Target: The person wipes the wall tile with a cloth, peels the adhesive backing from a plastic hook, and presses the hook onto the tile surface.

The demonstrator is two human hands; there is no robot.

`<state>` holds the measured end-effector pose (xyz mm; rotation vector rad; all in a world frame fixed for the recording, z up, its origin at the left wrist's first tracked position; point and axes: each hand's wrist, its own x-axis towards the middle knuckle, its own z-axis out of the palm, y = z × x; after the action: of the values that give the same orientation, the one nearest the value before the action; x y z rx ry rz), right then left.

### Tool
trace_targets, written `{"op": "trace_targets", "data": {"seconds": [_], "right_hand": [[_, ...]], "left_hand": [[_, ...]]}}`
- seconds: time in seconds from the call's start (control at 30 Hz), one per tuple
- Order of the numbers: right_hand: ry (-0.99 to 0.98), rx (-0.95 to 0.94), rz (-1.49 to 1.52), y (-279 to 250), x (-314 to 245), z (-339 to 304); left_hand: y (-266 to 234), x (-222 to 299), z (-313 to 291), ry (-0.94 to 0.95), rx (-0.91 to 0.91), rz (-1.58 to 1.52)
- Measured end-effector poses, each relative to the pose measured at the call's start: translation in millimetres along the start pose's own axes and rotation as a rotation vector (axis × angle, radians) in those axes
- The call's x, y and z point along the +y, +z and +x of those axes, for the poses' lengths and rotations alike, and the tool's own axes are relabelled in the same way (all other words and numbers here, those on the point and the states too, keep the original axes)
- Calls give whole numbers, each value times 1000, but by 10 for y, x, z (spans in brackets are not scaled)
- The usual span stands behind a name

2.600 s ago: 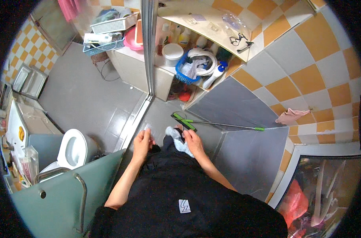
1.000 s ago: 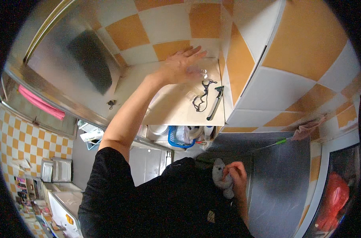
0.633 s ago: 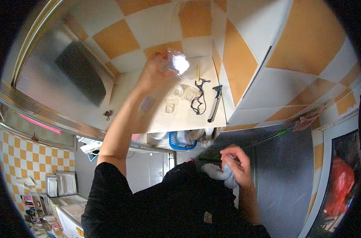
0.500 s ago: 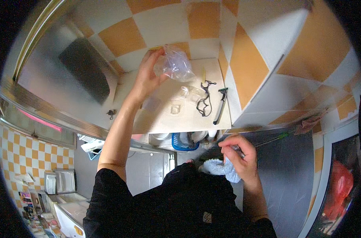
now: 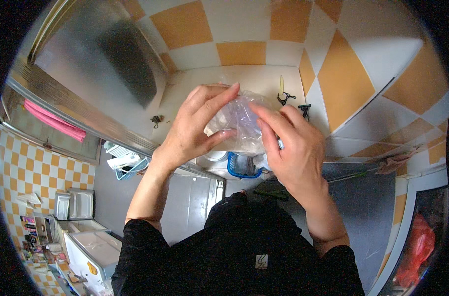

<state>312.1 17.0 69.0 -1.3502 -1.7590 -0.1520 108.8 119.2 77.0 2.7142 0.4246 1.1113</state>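
Observation:
Over the white shelf (image 5: pixel 185 79), my left hand (image 5: pixel 187 123) grips a crinkled clear plastic bag (image 5: pixel 244 116) between thumb and fingers. My right hand (image 5: pixel 296 148) is closed at the bag's right side, its fingertips against or very near the plastic. Tucked in that hand is a light blue cloth (image 5: pixel 262 161), mostly hidden behind the palm. Just beyond the right fingers lie a black tangled cord-like item (image 5: pixel 286 97), a thin yellow strip (image 5: pixel 282 84) and a razor (image 5: pixel 305 108), whose handle is covered by my hand.
A black binder clip (image 5: pixel 156 120) is at the shelf's left, beside a framed glass panel (image 5: pixel 81 54). Tiled walls close in the back and right. Below the shelf stands a blue basket (image 5: pixel 244 173). A red plastic bag (image 5: pixel 416 246) hangs at the far right.
My right hand has risen from below the shelf to the bag, carrying the cloth. The bag and my left hand have come nearer to me. The view has shifted.

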Motion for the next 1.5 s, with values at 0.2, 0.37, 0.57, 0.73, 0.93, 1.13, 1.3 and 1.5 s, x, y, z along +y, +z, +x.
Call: {"op": "trace_targets", "data": {"seconds": [0.2,0.37,0.57,0.73,0.93,1.13,1.3,1.5], "right_hand": [[126,-121,-121,138,-26,-52],[143,-90,-5,156,88,-57],[279,84,269,99,196,-112],[658,212,838,-17,320,-179],[780,134,1124,-61,275,-197],[833,95,1168,-42,304,-203],[792,27,1087,30,395,-329],[716,-64,935,63,246,-520]], "left_hand": [[63,-2,-66,-19,5,-19],[119,-53,-70,-20,-34,-151],[117,-223,-2,-125,-39,-165],[194,-476,45,-272,91,-92],[339,-927,100,-414,45,128],[441,-987,13,-226,83,348],[406,-96,70,-566,63,-532],[635,410,-162,-819,189,-1119]]}}
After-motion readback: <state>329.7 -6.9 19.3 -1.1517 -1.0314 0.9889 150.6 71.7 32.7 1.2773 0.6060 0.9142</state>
